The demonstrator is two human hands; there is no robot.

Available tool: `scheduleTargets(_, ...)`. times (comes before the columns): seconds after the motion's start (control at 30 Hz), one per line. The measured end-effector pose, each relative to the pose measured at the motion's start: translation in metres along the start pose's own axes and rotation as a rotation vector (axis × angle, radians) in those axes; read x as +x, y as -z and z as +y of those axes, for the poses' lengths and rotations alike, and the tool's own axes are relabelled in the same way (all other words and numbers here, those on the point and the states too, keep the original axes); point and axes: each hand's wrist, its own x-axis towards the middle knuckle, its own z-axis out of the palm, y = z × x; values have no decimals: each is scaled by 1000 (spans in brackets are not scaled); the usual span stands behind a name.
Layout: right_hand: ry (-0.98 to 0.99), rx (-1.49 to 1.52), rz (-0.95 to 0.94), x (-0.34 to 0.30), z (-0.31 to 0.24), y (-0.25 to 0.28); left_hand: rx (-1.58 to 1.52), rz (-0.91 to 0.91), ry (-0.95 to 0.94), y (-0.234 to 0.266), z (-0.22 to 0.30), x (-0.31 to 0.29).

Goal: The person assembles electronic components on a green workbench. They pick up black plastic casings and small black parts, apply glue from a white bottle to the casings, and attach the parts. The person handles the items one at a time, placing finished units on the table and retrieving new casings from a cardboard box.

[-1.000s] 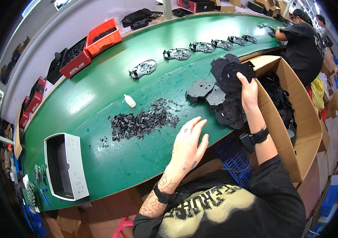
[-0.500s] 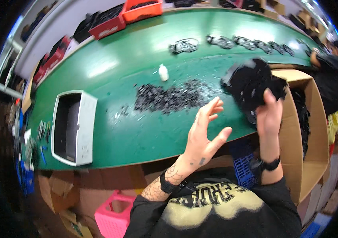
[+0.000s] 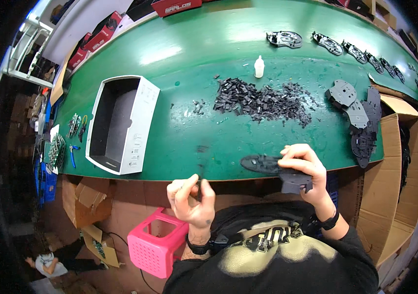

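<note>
We see the right hand [image 3: 301, 165] raised at the near edge of the green counter [image 3: 179, 117], fingers curled and clamped on a flat black plastic part [image 3: 275, 169], wrist bent back toward the body with a black band on it. The part lies nearly level, its long axis running from nine o'clock to three o'clock, with the narrow end pointing toward nine o'clock over the counter's edge and the squarer end under the palm. At eight o'clock from it, the left hand [image 3: 192, 198] is held below the counter's edge, thumb and fingertips pinched together on a thin dark piece [image 3: 200, 183] too small for us to make out. Going outward, at twelve o'clock of the right hand lies one loose heap of small black pieces [image 3: 263, 100], and beyond it stands one small white bottle [image 3: 259, 66]. At two o'clock, a stack of black plates [image 3: 358, 120] rests beside an open cardboard box [image 3: 390, 161]. At ten o'clock, one white box [image 3: 121, 122] lies open. One pink crate [image 3: 157, 247] stands on the floor at seven o'clock.
</note>
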Motion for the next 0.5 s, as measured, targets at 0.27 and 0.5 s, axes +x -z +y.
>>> scheduleTargets(0.27,199,-318,-442,10,5,-13,228,-353,-176,1,-49,2)
scheduleTargets(0.5,67,-179,-446,7,1,1,115,-698,-393,-1,-32,19)
